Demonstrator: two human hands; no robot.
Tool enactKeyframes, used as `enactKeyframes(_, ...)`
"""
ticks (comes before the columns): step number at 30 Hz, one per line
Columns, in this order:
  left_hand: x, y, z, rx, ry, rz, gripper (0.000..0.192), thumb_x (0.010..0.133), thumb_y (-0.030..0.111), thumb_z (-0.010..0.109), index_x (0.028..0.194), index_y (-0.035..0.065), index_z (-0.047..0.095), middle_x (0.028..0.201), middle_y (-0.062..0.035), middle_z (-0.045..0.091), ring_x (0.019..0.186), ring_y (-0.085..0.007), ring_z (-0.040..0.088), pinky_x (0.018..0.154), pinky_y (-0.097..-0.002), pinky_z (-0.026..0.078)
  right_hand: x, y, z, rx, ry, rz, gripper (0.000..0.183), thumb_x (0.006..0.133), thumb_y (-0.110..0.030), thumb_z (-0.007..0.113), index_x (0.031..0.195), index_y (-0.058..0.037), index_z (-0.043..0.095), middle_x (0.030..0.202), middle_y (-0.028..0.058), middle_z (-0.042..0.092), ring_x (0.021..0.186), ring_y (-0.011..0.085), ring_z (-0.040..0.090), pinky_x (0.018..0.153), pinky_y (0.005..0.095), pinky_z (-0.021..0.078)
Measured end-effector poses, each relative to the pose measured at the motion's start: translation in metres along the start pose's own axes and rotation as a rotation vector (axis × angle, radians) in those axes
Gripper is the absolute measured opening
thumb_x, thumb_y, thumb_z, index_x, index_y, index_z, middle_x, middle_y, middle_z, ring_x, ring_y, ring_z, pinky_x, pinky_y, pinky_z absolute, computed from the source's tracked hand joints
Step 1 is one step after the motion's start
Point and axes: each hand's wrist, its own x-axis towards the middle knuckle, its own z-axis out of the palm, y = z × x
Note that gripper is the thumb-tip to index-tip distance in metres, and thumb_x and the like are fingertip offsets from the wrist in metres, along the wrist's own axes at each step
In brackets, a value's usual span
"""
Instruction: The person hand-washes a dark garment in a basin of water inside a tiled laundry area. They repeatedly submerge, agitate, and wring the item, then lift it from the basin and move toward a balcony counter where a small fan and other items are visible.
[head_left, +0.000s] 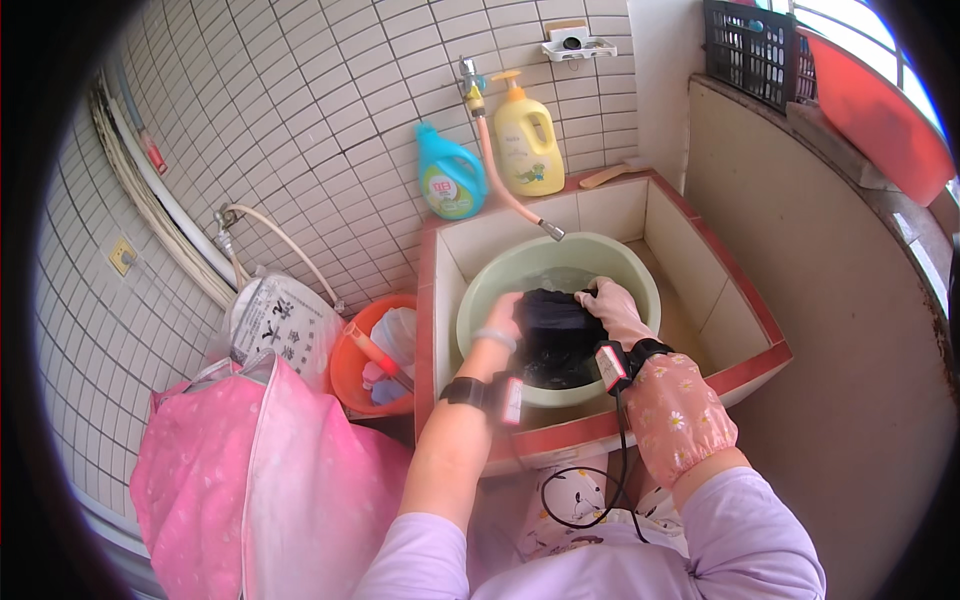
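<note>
A black cloth or garment (559, 319) is stretched between my two hands over a pale green plastic basin (480, 281). My left hand (508, 315) grips its left edge, and my right hand (611, 301) pinches the right upper edge. The cloth's lower part hangs into the cloudy water (566, 279) in the basin. This basin stands inside a tiled sink (679, 240) with a red rim. Above the basin's back edge hangs the metal end of a pink hose (510, 195), which runs down from a wall tap (470, 81).
A blue detergent bottle (450, 176) and a yellow pump bottle (529, 146) stand on the back rim beside a wooden brush or paddle (611, 174). Left of the sink are an orange bucket (341, 375) and a pink-covered object (225, 457). A black cable (621, 442) dangles from my right wrist.
</note>
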Motion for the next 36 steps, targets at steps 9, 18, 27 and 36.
enactKeyframes(9,-0.024,-0.002,0.001,0.337,0.284,-0.012,0.068,0.092,0.037,0.058,0.149,0.0094,0.032,0.146,-0.0173,0.041,0.128,-0.0346,0.047,0.108,-0.0607,0.023,0.017,0.011,0.016,-0.029,-0.166,0.084,0.045,0.075,-0.022,0.071,0.114,0.0003,0.063,0.092,0.0227,0.068,0.095,0.0383,0.066,0.085,0.0407,0.0513)
enactKeyframes(18,-0.016,-0.007,0.017,0.46,-0.148,0.245,0.047,0.098,0.04,0.051,0.133,0.0111,0.04,0.127,-0.0101,0.045,0.113,-0.0263,0.05,0.098,-0.0481,0.034,-0.051,-0.109,-0.02,0.219,0.199,-0.983,0.012,0.084,-0.008,0.06,0.094,-0.0016,0.058,0.085,0.0178,0.061,0.084,0.0312,0.061,0.073,0.0394,0.0487)
enactKeyframes(27,0.011,-0.019,0.011,0.897,-0.256,0.795,0.033,0.102,0.041,0.042,0.115,0.0116,0.051,0.104,-0.0056,0.052,0.098,-0.0184,0.054,0.088,-0.034,0.048,-0.064,-0.136,0.003,0.36,-0.163,-0.405,0.045,0.085,-0.033,0.076,0.114,-0.001,0.063,0.1,0.0131,0.069,0.095,0.0236,0.065,0.088,0.035,0.0499)
enactKeyframes(36,-0.024,-0.004,0.051,-0.099,-0.149,0.187,0.038,0.097,0.039,0.052,0.113,0.0067,0.064,0.111,-0.0081,0.067,0.102,-0.0235,0.064,0.089,-0.0405,0.053,-0.002,-0.063,-0.004,0.132,0.155,-0.129,0.05,0.093,-0.042,0.061,0.116,0.0013,0.064,0.105,0.0251,0.068,0.102,0.0393,0.064,0.088,0.0413,0.0482)
